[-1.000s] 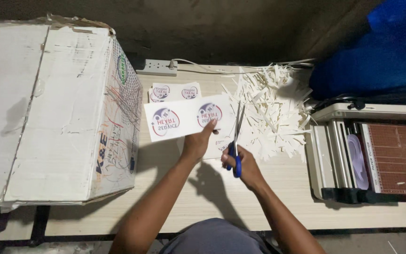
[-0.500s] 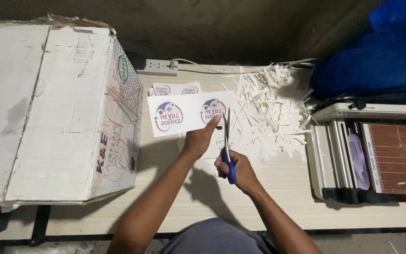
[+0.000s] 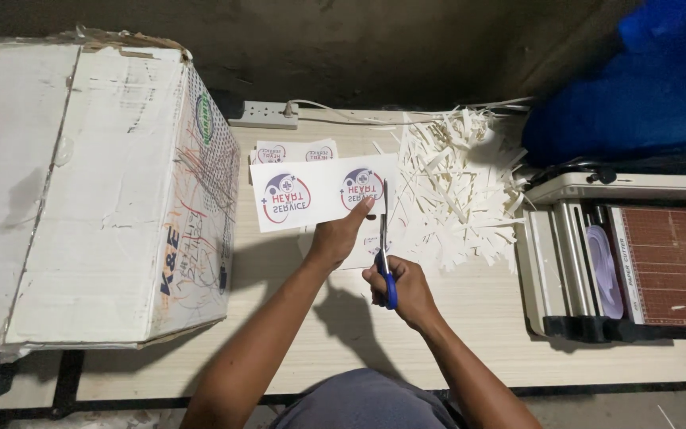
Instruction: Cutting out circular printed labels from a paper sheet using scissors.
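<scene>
My left hand [image 3: 340, 235] pinches the lower right part of a white paper strip [image 3: 321, 191] printed with two round red-and-blue logos, holding it above the wooden table [image 3: 454, 318]. My right hand [image 3: 400, 287] grips blue-handled scissors [image 3: 385, 246], blades pointing away from me along the strip's right edge, just right of the second logo. More printed logo sheets [image 3: 294, 151] lie flat on the table behind the strip, and another lies partly hidden under my left hand.
A large worn white cardboard box [image 3: 89, 191] fills the left side. A heap of white paper offcuts [image 3: 454, 191] lies right of the scissors. A paper trimmer [image 3: 629, 254] stands at the right, a power strip [image 3: 263, 115] at the back, blue fabric [image 3: 637, 79] beyond.
The scissors swung from a tilt to point straight away from me and closed in on the strip's right edge. My left hand lifted the strip slightly toward the far side.
</scene>
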